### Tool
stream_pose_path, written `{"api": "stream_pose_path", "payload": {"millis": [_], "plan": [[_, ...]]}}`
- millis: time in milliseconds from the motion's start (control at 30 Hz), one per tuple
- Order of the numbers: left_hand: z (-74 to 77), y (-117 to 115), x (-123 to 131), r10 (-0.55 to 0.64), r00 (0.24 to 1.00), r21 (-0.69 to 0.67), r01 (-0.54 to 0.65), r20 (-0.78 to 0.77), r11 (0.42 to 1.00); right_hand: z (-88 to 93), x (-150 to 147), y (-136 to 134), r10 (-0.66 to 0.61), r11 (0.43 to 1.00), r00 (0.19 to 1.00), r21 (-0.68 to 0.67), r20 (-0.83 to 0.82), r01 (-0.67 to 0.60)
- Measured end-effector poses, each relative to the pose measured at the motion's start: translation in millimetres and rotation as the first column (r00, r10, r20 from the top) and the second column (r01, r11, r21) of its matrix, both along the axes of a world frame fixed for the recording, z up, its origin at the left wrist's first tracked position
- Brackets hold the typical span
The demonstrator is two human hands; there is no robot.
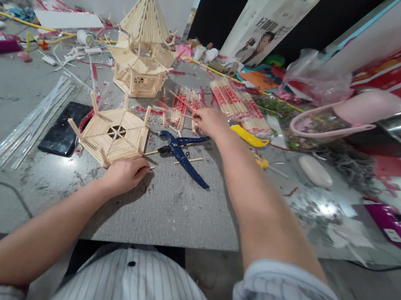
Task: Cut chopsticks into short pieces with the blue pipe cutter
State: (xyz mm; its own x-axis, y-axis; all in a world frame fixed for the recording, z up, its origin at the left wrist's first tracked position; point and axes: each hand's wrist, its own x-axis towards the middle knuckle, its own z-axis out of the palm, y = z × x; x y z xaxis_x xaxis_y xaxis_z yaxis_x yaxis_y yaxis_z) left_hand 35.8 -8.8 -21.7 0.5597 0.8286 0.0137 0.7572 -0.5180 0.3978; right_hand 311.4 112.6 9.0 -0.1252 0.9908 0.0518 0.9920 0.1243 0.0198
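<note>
A flat hexagonal panel of wooden sticks (113, 133) lies on the grey table (175, 207). My left hand (125, 174) rests at its near corner, fingers curled against its edge and a thin stick. My right hand (209, 121) reaches farther out to a scatter of wrapped chopsticks (182, 108), fingers pinched on one of them. Blue pliers (180, 150) lie between the two hands. A tall pagoda-like model of sticks (142, 52) stands behind the panel.
A black phone (63, 133) and clear plastic strips (35, 118) lie left of the panel. More chopstick bundles (241, 106), a yellow tool (249, 138), a pink slipper (330, 118), a white oval object (315, 171) and purple items (389, 224) crowd the right. Clutter lines the back wall.
</note>
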Motion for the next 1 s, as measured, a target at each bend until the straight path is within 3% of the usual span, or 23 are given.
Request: {"api": "stream_pose_path", "payload": {"millis": [367,667,833,1000], "plan": [[-0.1,0,1,0.003,1.000,0.012,-0.003,-0.018,1.000,-0.4,-4,-8,-0.081,0.995,0.976,0.038,-0.203,0.091],[0.1,-1,-1,-0.003,1.000,0.014,0.003,0.002,1.000,8.0,-3,-21,-0.181,0.980,0.968,0.048,-0.173,0.192],[-1.2,0,-2,-0.009,1.000,0.021,0.008,0.021,1.000,19.0,-1,-27,-0.289,0.957,0.948,-0.023,-0.136,0.288],[-2.8,0,-2,-0.015,0.999,0.033,0.014,0.029,0.999,19.3,5,-36,-0.302,0.949,0.914,0.003,-0.271,0.315]]}}
